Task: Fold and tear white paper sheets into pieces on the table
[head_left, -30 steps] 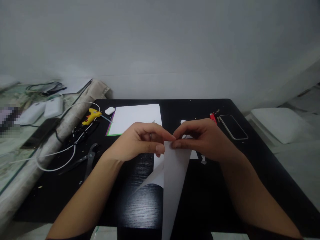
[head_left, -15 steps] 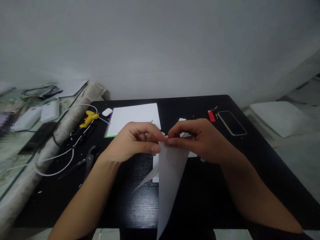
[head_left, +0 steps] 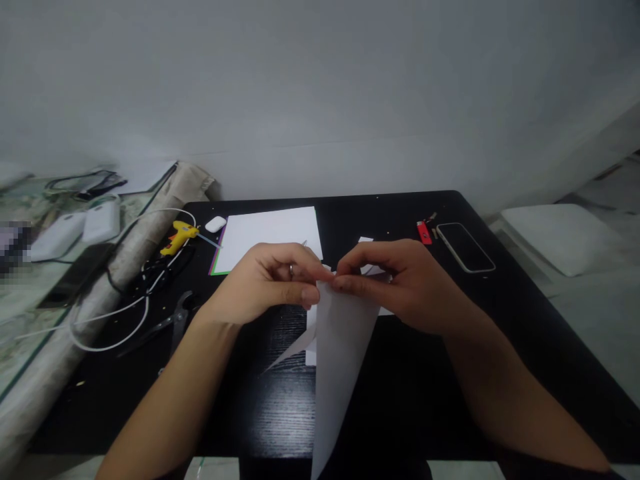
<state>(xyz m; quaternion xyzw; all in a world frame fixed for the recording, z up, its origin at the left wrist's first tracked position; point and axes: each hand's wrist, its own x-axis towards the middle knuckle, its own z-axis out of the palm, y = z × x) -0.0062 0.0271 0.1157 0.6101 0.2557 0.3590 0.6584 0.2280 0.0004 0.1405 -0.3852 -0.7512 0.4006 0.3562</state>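
Between my two hands hangs a white sheet of paper [head_left: 343,353], its long pointed end reaching below the table's front edge. My left hand [head_left: 277,277] pinches the paper's upper left corner between thumb and fingers. Close beside it, my right hand [head_left: 393,280] grips the top edge, fingertips nearly touching the left ones. A thin pointed flap [head_left: 295,350] of paper sticks out to the left behind the sheet. More white paper pieces [head_left: 311,357] lie on the table under my hands, mostly hidden by them.
On the black table [head_left: 400,400] lie a stack of white sheets [head_left: 270,230], a yellow glue gun [head_left: 179,238], a white earbud case [head_left: 215,224], pliers [head_left: 179,317], a red lighter [head_left: 424,233] and a phone [head_left: 465,247]. A white cable [head_left: 145,310] loops at the left.
Both hands keep their pinch on the paper and have barely moved. The whole view has shifted very slightly.
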